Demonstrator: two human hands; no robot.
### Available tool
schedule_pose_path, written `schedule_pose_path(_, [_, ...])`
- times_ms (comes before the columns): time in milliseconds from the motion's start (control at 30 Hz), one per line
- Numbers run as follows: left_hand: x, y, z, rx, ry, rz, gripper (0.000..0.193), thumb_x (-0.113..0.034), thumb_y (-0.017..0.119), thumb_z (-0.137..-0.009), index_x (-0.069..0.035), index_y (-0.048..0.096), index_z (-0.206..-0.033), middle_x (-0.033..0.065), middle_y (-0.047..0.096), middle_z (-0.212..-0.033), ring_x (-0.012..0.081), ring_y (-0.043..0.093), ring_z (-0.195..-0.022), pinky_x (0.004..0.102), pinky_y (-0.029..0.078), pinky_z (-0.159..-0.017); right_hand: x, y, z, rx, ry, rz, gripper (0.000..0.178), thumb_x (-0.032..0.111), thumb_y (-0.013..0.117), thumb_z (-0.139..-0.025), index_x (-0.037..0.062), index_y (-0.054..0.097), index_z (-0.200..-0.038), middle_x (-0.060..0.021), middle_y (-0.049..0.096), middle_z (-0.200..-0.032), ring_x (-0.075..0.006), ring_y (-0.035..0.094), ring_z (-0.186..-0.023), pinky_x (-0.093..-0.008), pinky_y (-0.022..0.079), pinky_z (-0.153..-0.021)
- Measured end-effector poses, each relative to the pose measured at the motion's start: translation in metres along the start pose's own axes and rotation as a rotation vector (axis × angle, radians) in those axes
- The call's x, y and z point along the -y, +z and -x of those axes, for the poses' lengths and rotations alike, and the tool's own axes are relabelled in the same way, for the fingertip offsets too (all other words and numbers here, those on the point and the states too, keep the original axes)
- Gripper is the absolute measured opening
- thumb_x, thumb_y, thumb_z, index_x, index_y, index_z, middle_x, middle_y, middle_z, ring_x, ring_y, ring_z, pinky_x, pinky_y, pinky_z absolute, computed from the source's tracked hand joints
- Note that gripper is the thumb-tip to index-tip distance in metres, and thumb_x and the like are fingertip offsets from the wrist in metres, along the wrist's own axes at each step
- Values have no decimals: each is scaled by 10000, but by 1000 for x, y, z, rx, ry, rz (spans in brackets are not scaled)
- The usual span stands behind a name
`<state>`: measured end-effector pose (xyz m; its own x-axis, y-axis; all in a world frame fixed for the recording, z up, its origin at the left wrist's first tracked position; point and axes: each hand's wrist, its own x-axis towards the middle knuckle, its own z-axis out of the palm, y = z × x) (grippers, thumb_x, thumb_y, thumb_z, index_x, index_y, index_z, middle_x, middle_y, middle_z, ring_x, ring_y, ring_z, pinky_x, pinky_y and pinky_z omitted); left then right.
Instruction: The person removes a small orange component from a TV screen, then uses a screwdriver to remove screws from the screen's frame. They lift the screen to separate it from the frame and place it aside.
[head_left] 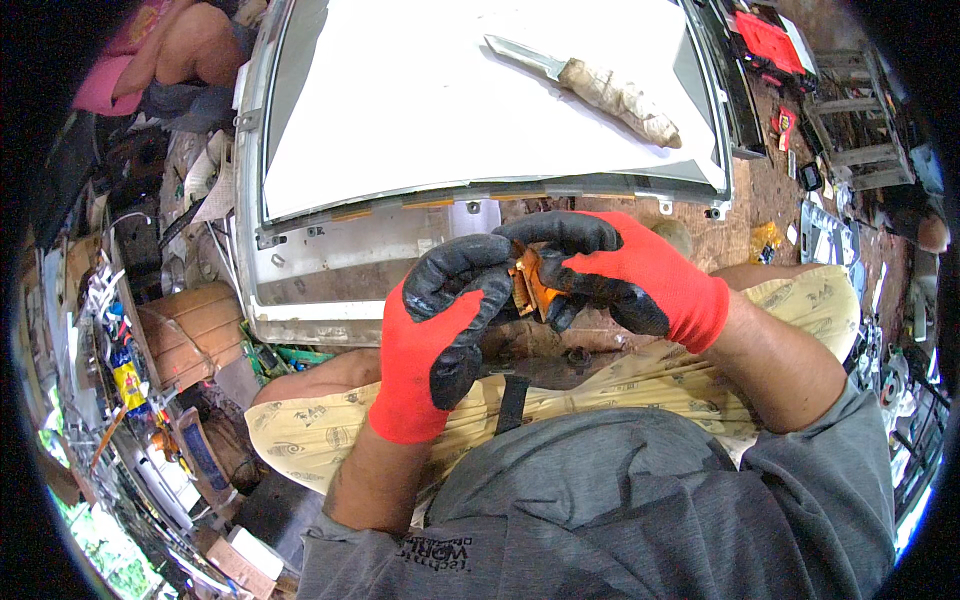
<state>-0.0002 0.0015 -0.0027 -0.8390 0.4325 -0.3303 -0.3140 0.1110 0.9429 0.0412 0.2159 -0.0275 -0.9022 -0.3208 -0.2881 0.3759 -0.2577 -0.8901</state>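
Observation:
Both hands wear red gloves with black coated palms and fingers. Held between them, above my lap, is a small orange-and-copper-coloured part (535, 287), its exact kind hidden by the fingers. My left hand (445, 325) closes on its left side with bent fingers. From the right, my right hand (625, 275) grips it, the fingers curled around its top and far side. Beyond the hands, a knife (585, 90) with a cloth- or tape-wrapped handle lies on a white sheet, its blade pointing left.
The white sheet (400, 100) rests on a metal-framed panel (345, 310) in front of me. Scrap and loose parts crowd the left, near a brown rounded object (190, 330). A red case (770, 45) sits far right. Another person's bent leg (200, 45) shows at upper left.

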Motion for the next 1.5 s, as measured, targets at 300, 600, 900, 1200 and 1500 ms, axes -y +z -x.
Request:
schedule_pose_path(300, [4,0,-1,-122,-42,59,204,-17,615,-900,14,610,-1102,64,657,-983,99,602,-798,236,496,-666,6,7,-1,-19,-34,-98,432,125,563,-863,84,580,-1293,-27,615,-1083,-115,567,-971,-282,522,-833])
schedule_pose_path(600, [8,1,0,-259,51,63,184,-12,625,-886,5,628,-1069,49,666,-913,91,600,-758,226,484,-647,8,0,0,-16,-68,-76,466,231,607,-912,43,532,-1331,-49,595,-1136,-126,578,-976,-279,521,-824])
schedule_pose_path(900, [-3,4,6,-195,103,-19,307,101,630,-800,49,623,-1102,105,660,-1058,152,631,-956,291,503,-887,7,3,2,-28,-26,-234,474,170,607,-866,44,553,-1320,-24,609,-1184,-109,554,-1016,-278,475,-898])
schedule_pose_path(1200, [-9,0,10,-117,197,-111,331,128,619,-781,62,627,-1105,106,651,-1074,157,628,-977,287,499,-893,-4,-2,2,2,-65,-110,490,76,610,-824,45,560,-1310,-64,632,-1219,-152,588,-1093,-312,483,-938])
schedule_pose_path(1500, [-14,-4,10,-21,171,-65,299,65,574,-823,68,624,-1119,100,653,-1058,147,617,-973,270,486,-878,5,0,2,8,-94,-85,486,118,612,-826,49,567,-1305,-54,627,-1232,-165,580,-1119,-331,477,-952])
